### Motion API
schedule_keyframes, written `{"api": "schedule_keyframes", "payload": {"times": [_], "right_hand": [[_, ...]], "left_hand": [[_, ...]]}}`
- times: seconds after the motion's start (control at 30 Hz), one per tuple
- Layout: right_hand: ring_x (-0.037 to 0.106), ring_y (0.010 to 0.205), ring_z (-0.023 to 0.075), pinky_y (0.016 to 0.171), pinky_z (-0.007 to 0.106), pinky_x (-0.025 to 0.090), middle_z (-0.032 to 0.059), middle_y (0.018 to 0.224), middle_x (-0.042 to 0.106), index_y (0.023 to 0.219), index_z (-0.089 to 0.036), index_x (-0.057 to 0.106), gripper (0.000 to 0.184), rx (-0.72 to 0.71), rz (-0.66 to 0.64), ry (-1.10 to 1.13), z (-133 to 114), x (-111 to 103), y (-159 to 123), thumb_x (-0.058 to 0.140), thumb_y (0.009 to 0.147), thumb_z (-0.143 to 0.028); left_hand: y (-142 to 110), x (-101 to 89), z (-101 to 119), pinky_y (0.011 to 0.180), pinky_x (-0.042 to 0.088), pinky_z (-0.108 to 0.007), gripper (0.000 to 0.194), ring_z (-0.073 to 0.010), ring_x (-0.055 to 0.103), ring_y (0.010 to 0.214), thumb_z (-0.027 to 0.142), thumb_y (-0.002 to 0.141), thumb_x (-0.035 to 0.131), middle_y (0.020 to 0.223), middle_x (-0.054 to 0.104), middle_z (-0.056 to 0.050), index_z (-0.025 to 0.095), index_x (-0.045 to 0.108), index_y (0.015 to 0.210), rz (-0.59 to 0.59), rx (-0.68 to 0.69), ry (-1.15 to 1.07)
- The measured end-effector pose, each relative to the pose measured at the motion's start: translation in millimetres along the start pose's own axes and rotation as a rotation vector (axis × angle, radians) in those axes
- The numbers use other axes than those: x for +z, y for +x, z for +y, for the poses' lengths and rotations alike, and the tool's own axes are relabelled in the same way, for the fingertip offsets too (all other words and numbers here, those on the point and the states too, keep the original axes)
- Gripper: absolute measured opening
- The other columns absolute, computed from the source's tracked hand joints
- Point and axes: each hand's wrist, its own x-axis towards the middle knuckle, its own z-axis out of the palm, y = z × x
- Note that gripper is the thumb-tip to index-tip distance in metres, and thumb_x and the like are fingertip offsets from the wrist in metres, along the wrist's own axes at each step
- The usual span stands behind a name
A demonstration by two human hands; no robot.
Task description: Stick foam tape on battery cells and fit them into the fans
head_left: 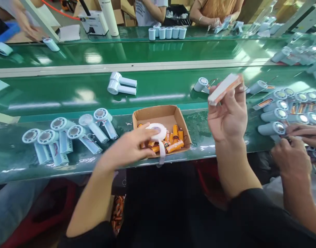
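My left hand (130, 146), slightly blurred, has its fingers on a roll of white tape (161, 132), with a fingertip at the roll's core. A loose tape end (162, 153) hangs over the front rim of a cardboard box (182, 119). Orange cylindrical batteries (175, 137) lie in that box, partly under the roll. Raised at the right, my right hand (230, 115) grips a long whitish piece with an orange edge (224, 89); blur hides its exact kind. Just left of it, a light blue handheld fan (201, 84) with wires lies on the green belt.
Several light blue handheld fans (76, 132) lie left of the box, and two (121, 83) on the belt. More fans (279, 115) crowd the right, beside a co-worker's hands (292, 151). Across the line, other people work near a row of fan heads (168, 33).
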Motion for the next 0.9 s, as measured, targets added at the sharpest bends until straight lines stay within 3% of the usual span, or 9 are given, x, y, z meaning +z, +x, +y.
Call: {"api": "schedule_keyframes", "payload": {"times": [0.07, 0.13, 0.27, 0.4, 0.5, 0.6, 0.67, 0.77, 0.9], "right_hand": [[0.077, 0.104, 0.0184, 0.068, 0.023, 0.062, 0.0015, 0.115, 0.075, 0.117, -0.036, 0.072, 0.036, 0.083, -0.01, -0.035, -10.8, -8.2, -11.9, 0.084, 0.084, -0.029], [0.077, 0.094, 0.0212, 0.06, 0.025, 0.059, 0.0029, 0.101, 0.074, 0.109, -0.034, 0.075, 0.037, 0.135, 0.058, -0.099, -19.3, -24.6, -25.9, 0.087, 0.074, -0.029], [0.074, 0.081, 0.0224, 0.061, 0.032, 0.059, 0.0036, 0.089, 0.07, 0.094, -0.034, 0.078, 0.038, 0.251, 0.264, -0.201, -27.2, -71.8, -41.2, 0.087, 0.059, -0.026], [0.071, 0.076, 0.0221, 0.065, 0.039, 0.06, 0.004, 0.085, 0.066, 0.082, -0.035, 0.079, 0.031, 0.322, 0.478, -0.256, -29.1, -112.3, -48.9, 0.085, 0.054, -0.023], [0.069, 0.069, 0.0223, 0.065, 0.044, 0.06, 0.0036, 0.085, 0.069, 0.088, -0.042, 0.082, 0.04, 0.28, 0.555, -0.319, -30.5, -125.9, -45.0, 0.084, 0.053, -0.023], [0.068, 0.064, 0.0232, 0.063, 0.046, 0.061, 0.0037, 0.086, 0.074, 0.098, -0.045, 0.082, 0.049, 0.252, 0.509, -0.33, -32.8, -124.6, -27.4, 0.088, 0.052, -0.027], [0.07, 0.065, 0.0246, 0.064, 0.048, 0.062, 0.0053, 0.087, 0.076, 0.1, -0.044, 0.083, 0.051, 0.255, 0.451, -0.347, -36.5, -120.6, -16.1, 0.093, 0.051, -0.032], [0.071, 0.066, 0.0263, 0.063, 0.051, 0.063, 0.0075, 0.085, 0.075, 0.097, -0.044, 0.084, 0.053, 0.296, 0.415, -0.428, -44.2, -122.1, -12.2, 0.099, 0.047, -0.035], [0.068, 0.061, 0.0274, 0.057, 0.053, 0.061, 0.0087, 0.078, 0.071, 0.084, -0.043, 0.084, 0.051, 0.423, 0.453, -0.483, -41.2, -136.6, -20.3, 0.101, 0.036, -0.042]], "left_hand": [[1.0, -32.4, -53.1, 0.123, 0.049, -0.052, 0.046, -0.0301, 0.064, 0.14, 0.049, 0.105, 0.052, 0.141, 0.075, -0.008, 0.023, 0.074, 0.136, 0.045, -0.186, 0.051], [-2.9, -60.5, -102.9, 0.129, 0.038, -0.064, 0.053, -0.0356, 0.052, 0.151, 0.051, 0.104, 0.041, 0.143, 0.074, -0.009, 0.021, 0.08, 0.123, 0.039, -0.295, 0.209], [-1.4, -92.3, -161.8, 0.122, 0.037, -0.074, 0.075, -0.0426, 0.051, 0.146, 0.077, 0.09, 0.04, 0.154, 0.065, -0.013, 0.02, 0.085, 0.106, -0.229, -0.384, 0.348], [29.7, -106.2, -159.7, 0.111, 0.054, -0.055, 0.092, -0.0324, 0.07, 0.119, 0.098, 0.078, 0.036, 0.135, 0.076, -0.013, 0.022, 0.083, 0.096, -0.425, -0.459, 0.262], [77.1, -107.5, -141.9, 0.1, 0.059, -0.043, 0.093, -0.027, 0.074, 0.101, 0.1, 0.082, 0.029, 0.111, 0.083, -0.007, 0.024, 0.081, 0.094, -0.341, -0.532, 0.293], [135.4, -94.5, -128.2, 0.105, 0.057, -0.047, 0.093, -0.0292, 0.073, 0.108, 0.093, 0.09, 0.023, 0.113, 0.083, -0.008, 0.021, 0.081, 0.101, -0.188, -0.395, 0.406], [162.1, -83.5, -127.7, 0.108, 0.056, -0.048, 0.093, -0.0293, 0.073, 0.112, 0.091, 0.091, 0.025, 0.121, 0.082, -0.009, 0.018, 0.081, 0.106, -0.276, -0.284, 0.369], [160.9, -76.1, -142.5, 0.1, 0.062, -0.046, 0.094, -0.03, 0.076, 0.112, 0.095, 0.085, 0.041, 0.131, 0.079, -0.012, 0.017, 0.078, 0.124, -0.512, -0.263, 0.252], [120.5, -73.2, -158.1, 0.085, 0.067, -0.038, 0.097, -0.0293, 0.078, 0.112, 0.094, 0.082, 0.056, 0.149, 0.069, -0.016, 0.019, 0.068, 0.142, -0.405, -0.356, 0.165]]}}
